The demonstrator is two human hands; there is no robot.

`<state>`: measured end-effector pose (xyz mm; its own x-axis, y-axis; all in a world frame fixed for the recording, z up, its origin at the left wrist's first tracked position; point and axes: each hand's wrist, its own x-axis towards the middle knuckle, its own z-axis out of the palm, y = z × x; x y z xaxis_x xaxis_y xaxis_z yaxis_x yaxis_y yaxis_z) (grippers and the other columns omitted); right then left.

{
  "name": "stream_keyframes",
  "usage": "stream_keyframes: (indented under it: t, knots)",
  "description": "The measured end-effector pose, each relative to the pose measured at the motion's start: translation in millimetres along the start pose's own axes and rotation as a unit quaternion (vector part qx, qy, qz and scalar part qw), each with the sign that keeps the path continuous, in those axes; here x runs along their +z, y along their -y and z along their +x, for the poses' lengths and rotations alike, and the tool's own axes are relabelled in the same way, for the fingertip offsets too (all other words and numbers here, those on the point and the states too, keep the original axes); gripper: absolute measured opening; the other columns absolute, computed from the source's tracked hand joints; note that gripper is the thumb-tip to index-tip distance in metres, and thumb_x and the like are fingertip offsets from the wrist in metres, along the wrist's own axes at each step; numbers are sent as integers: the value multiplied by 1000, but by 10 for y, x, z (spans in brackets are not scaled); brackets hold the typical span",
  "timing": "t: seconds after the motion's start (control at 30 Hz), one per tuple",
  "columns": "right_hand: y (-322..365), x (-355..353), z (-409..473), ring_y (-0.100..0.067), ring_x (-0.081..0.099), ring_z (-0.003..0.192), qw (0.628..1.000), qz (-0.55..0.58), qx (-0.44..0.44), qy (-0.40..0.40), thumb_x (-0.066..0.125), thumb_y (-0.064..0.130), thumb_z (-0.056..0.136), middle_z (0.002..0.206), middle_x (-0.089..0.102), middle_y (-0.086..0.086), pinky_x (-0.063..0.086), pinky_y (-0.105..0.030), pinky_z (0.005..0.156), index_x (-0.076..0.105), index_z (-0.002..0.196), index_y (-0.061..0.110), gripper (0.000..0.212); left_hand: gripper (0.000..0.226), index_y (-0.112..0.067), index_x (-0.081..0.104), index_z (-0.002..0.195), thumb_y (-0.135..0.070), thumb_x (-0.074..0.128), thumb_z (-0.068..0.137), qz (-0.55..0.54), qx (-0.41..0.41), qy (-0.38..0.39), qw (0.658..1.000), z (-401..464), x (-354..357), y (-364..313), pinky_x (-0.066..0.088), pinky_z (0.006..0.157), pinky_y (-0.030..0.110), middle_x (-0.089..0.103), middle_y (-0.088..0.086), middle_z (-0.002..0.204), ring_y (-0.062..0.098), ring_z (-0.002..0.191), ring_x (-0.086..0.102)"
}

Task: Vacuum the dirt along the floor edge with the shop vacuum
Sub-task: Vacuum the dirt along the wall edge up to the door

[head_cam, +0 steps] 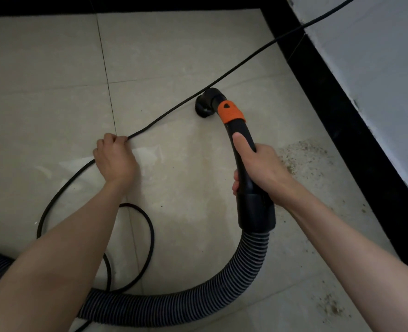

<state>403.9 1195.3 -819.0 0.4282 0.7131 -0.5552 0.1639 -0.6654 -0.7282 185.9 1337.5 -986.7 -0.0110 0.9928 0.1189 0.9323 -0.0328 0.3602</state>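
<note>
My right hand (260, 168) grips the black vacuum handle (246, 164), thumb laid along its top. An orange collar (230, 112) sits on the handle just behind the round black nozzle (206, 103), which points down at the tile floor. The ribbed grey-black hose (234, 279) curves from the handle down and off to the left. My left hand (114, 156) holds the black power cord (198, 93), which stretches taut to the upper right. Brown dirt (303, 156) lies scattered on the tiles along the black baseboard (341, 121), to the right of my right hand.
The cord loops on the floor (147, 236) beneath my left forearm. More dirt (332, 305) lies at the lower right. A white wall (377, 68) rises above the baseboard. Another black baseboard (126, 4) runs along the far edge of the beige tiles (54, 68).
</note>
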Motion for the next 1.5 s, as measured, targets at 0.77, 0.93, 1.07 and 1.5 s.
stream_keyframes:
  t: [0.77,0.93,1.07,1.5]
  knots:
    - [-666,113,-989,-19,59,40,987,-97,-20,130,49,44,95,45,56,0,46,-26,45,47,82,15,32,67,-17,-8,152,-50,15,98,130,45,283,949,-127,-88,10,-14,113,53,-19,8,158,25,144,-22]
    - [-679,118,-1058,-19,58,40,984,-91,-22,150,48,45,95,46,56,-1,45,-24,44,46,82,15,33,61,-20,-3,153,-42,19,101,119,59,285,949,-220,-183,115,-11,114,53,-17,6,158,25,144,-19]
    - [-694,170,-1066,-19,59,40,985,-92,-29,146,48,45,95,47,56,0,44,-24,43,46,81,17,32,59,-22,0,153,-39,22,101,117,63,298,945,-347,-257,176,-10,114,55,-16,6,159,26,145,-19]
    - [-825,90,-1330,-22,60,43,983,-89,-40,153,48,44,97,52,57,-3,48,-27,44,47,82,16,32,67,-22,-4,152,-47,28,99,173,33,367,913,-1139,-619,249,-6,114,57,-16,8,158,31,145,-16]
